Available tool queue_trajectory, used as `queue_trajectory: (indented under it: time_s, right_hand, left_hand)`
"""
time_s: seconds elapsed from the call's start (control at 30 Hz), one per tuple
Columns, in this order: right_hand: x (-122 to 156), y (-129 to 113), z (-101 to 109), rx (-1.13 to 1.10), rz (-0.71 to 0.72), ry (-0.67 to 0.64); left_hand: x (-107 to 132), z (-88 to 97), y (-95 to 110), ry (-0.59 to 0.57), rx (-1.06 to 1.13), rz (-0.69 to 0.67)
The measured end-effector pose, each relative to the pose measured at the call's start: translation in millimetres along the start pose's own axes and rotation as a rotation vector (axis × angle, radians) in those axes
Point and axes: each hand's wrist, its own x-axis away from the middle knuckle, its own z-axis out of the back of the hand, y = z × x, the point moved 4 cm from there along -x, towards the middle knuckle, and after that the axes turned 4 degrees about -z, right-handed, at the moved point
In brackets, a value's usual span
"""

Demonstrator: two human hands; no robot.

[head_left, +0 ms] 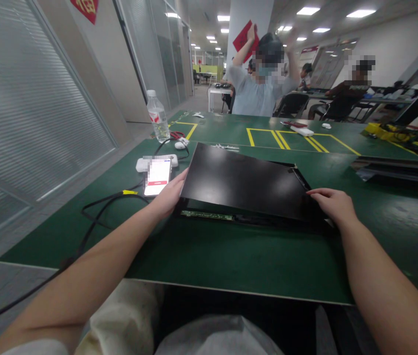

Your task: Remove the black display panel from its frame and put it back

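A glossy black display panel (242, 182) lies tilted in front of me, its left end raised. Under its near edge shows a narrow green circuit board (207, 215), with dark parts beside it that I cannot make out. My left hand (172, 196) is at the panel's left edge, its fingers partly hidden behind it. At the right edge my right hand (331, 203) pinches the panel's side between thumb and fingers. Close to my left hand lies a phone (158, 177) with a lit screen.
Black cables (98, 217) run over the left of the green table (253, 266). A water bottle (157, 118), a white mouse (181, 143) and a white power strip (146, 163) stand or lie there. Dark flat panels (401, 170) are at the right. A person (257, 93) sits opposite, arms raised.
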Motion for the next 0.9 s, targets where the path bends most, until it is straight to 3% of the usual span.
queue_trajectory:
  time_s: [0.17,0.33,0.43,0.67,0.9]
  right_hand:
    - [-2,1,-1,-0.007,0.015,0.001]
    - [-2,0,-1,0.015,0.013,-0.013]
    - [1,-3,-1,-0.003,0.003,-0.016]
    - [3,-4,-7,-0.094,-0.012,-0.049]
    - [-11,11,-16,-0.176,-0.025,-0.034]
  left_hand:
    - [-4,12.0,2,0.086,-0.081,-0.066]
    - [-8,7.8,1,0.0,0.075,0.008]
    - [-8,7.0,1,0.032,0.177,0.034]
    - [1,9.8,-4,0.042,0.105,0.148]
    - [3,6.8,1,-0.023,0.141,0.09]
